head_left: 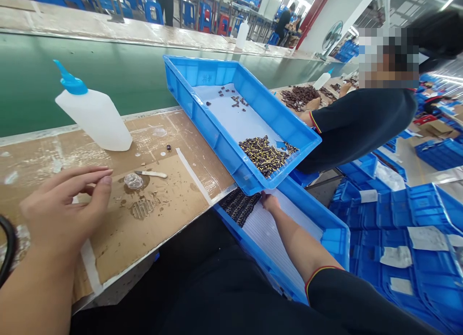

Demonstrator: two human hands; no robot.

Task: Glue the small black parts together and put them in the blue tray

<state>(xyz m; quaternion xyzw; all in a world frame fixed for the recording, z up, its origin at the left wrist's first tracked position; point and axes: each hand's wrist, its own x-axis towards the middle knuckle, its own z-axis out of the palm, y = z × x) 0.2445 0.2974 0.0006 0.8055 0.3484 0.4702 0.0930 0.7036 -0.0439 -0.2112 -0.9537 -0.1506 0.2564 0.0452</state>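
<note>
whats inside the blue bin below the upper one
In the lower bin, small dark parts in rows and a ridged white sheet show by the right hand. The upper bin and forearm hide other areas.

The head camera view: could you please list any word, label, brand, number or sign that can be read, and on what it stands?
Nothing can be quoted with confidence.
Dark characters on the far inner wall of the upper blue rectangular plastic bin: too blurred to read.
White paper sheets on the stacked blue plastic bins: any print is too small to read.
</note>
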